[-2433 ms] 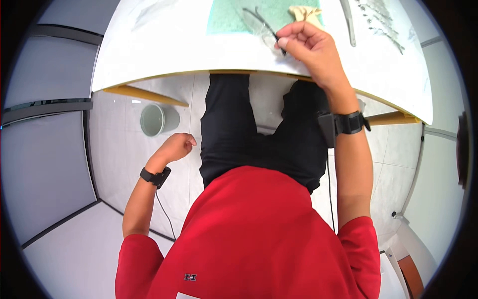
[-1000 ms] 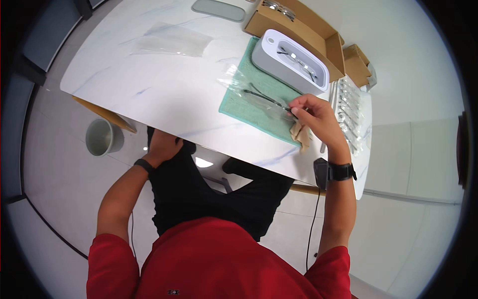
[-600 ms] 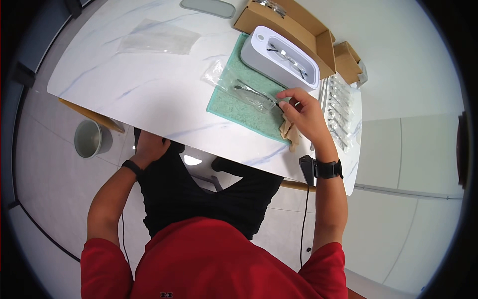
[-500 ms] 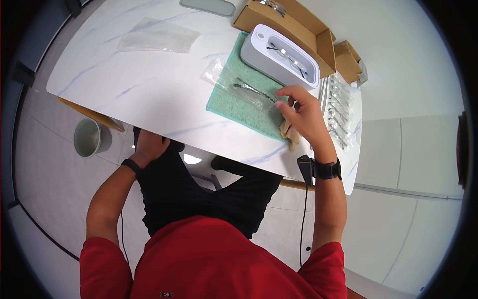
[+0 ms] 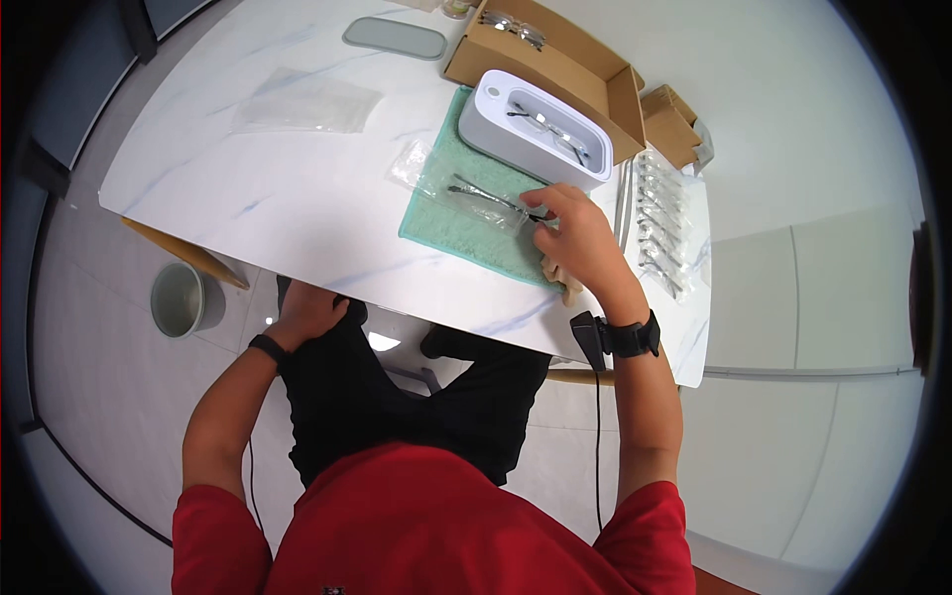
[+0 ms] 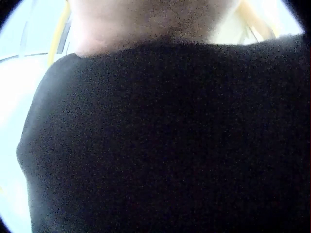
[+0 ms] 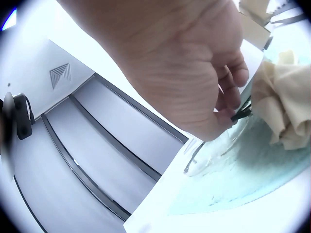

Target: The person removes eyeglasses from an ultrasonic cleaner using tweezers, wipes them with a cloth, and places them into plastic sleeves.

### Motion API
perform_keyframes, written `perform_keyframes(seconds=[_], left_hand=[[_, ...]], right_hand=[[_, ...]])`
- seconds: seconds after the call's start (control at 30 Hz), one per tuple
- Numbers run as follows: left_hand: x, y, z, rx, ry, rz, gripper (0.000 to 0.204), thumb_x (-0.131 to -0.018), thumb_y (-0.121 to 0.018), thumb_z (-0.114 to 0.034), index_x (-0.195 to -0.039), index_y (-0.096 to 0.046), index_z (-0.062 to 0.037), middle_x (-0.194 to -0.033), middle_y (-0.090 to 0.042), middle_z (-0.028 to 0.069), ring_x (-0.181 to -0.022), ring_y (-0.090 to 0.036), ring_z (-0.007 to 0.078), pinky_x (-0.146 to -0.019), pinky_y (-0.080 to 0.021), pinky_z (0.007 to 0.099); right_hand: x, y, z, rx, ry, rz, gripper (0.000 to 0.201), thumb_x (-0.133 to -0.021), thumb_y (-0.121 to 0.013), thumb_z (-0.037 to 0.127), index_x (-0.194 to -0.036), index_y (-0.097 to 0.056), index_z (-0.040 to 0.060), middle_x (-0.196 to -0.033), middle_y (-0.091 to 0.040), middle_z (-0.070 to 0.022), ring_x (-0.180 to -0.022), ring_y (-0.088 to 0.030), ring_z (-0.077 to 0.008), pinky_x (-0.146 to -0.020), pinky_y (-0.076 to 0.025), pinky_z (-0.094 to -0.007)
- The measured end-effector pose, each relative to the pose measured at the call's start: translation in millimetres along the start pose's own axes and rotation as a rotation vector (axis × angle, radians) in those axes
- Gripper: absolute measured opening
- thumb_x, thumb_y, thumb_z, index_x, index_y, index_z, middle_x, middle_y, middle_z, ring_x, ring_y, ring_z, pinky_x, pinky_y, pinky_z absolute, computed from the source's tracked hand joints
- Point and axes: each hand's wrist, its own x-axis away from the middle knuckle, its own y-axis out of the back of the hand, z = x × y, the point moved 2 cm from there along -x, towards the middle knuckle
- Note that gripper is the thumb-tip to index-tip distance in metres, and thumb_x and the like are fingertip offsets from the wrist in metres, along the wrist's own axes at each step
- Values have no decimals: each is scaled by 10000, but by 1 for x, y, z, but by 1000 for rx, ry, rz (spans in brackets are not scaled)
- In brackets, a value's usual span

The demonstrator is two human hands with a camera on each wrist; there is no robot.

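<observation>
A pair of dark-framed glasses (image 5: 481, 195) in a clear plastic bag (image 5: 409, 164) lies across the green towel (image 5: 433, 233). My right hand (image 5: 583, 236) is over the near right end of the glasses, thumb and forefinger parted around that end. In the right wrist view the thumb tip sits right beside a dark end piece (image 7: 241, 113). A crumpled beige cloth (image 7: 284, 99) lies just beyond the fingers. My left hand (image 5: 312, 315) rests on the dark trousers (image 6: 165, 141) over the thigh, below the table edge.
A white cleaning tub (image 5: 535, 149) with glasses inside stands on the towel. Behind it is a cardboard box (image 5: 555, 55) with more glasses. Several bagged pairs (image 5: 662, 213) line the right side. An empty bag (image 5: 307, 104) and a grey lid (image 5: 395, 38) lie left.
My right hand has brought the bagged glasses from the table front onto the towel, and its thumb and forefinger have spread apart. My left hand has moved from hanging beside me onto the thigh.
</observation>
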Motion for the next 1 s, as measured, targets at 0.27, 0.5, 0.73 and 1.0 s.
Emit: perform_keyframes(seconds=[0.27,0.5,0.73,1.0], left_hand=[[33,44,-38,-2,-234,313,339,-849,-730,-353,-1031,-731,-67,-1180,-674,140,-1236,-555,357,-1059,-431,492],[23,136,-143,663,-145,354,187,-883,-752,-227,-956,-727,-57,-937,-708,101,-877,-700,247,-777,-549,353],[-39,138,-181,1643,155,-120,502,-990,-637,-137,-1429,-460,31,-1395,-557,149,-1278,-574,235,-1031,-491,387],[-67,128,-205,1838,96,-197,315,-1044,-566,-151,-1305,-554,23,-1326,-608,180,-1268,-594,262,-1091,-479,416]], right_hand=[[6,-3,-8,76,-21,-47,176,-802,-702,55,-973,-732,29,-933,-683,-129,-870,-666,-334,-792,-547,-414],[8,6,10,-73,-26,-180,130,-843,-725,72,-959,-723,14,-917,-689,-123,-715,-672,-277,-664,-544,-372],[32,10,61,-224,-12,-220,117,-811,-736,36,-919,-698,10,-875,-674,-112,-694,-661,-227,-614,-529,-330],[55,-5,78,-317,49,-300,226,-810,-766,0,-1019,-684,28,-969,-676,-89,-702,-649,-179,-616,-524,-290]])
